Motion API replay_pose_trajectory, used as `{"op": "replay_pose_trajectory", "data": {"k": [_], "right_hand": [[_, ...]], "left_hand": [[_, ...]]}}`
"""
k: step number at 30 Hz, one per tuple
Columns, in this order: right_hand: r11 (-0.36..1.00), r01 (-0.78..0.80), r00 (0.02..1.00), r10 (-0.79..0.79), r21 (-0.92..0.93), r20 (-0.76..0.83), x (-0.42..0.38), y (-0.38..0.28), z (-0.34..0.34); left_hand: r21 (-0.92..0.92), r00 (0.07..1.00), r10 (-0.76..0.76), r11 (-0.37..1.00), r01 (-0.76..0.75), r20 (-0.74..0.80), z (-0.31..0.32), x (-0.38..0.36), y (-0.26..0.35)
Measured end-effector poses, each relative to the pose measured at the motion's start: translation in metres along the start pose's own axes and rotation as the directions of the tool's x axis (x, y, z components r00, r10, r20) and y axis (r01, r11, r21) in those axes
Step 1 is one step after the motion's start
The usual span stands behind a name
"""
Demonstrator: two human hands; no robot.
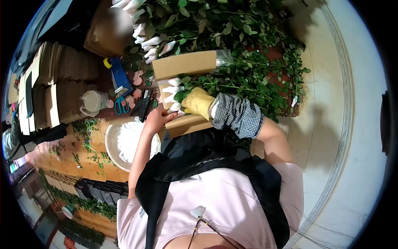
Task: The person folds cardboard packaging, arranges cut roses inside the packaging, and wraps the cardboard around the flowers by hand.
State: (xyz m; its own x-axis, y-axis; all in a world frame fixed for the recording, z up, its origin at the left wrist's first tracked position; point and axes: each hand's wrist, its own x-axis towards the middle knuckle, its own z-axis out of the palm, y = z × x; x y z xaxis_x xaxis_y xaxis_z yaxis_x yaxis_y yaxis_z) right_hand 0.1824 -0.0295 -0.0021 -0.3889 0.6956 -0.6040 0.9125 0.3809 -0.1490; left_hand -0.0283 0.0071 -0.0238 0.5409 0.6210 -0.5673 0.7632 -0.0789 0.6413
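Several rose heads in white foam net sleeves lie in a row on a corrugated cardboard sheet, their leafy stems pointing right. My left hand, bare, grips the sheet's near left edge, its thumb beside the nearest sleeved head. Just right of the heads, my right hand wears a yellow glove and a checked sleeve cover. Its fingers are curled over the stems and leaves, and what lies under them is partly hidden. Beyond, a wrapped bundle has a cardboard band and clear film.
More sleeved roses are heaped at the back. Scissors with teal handles, a white plastic jug and pink petals lie at left. A white basin of foam sleeves stands below my left forearm. Cardboard stacks occupy the far left.
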Motion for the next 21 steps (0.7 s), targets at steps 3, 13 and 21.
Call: {"op": "replay_pose_trajectory", "data": {"k": [3,13,21], "right_hand": [[0.989,0.009,1.0,-0.006,0.15,-0.017,-0.004,0.002,-0.009],[0.998,-0.061,0.989,0.058,0.018,0.135,0.016,0.007,0.011],[0.898,0.167,0.97,-0.075,0.408,-0.231,-0.017,0.022,-0.008]], "left_hand": [[-0.202,0.997,0.042,0.979,-0.028,0.067,0.007,0.0,-0.011],[-0.223,0.934,0.179,0.941,-0.254,-0.307,0.008,-0.022,-0.01],[-0.477,0.76,0.04,0.757,-0.447,-0.649,-0.017,-0.039,-0.07]]}}
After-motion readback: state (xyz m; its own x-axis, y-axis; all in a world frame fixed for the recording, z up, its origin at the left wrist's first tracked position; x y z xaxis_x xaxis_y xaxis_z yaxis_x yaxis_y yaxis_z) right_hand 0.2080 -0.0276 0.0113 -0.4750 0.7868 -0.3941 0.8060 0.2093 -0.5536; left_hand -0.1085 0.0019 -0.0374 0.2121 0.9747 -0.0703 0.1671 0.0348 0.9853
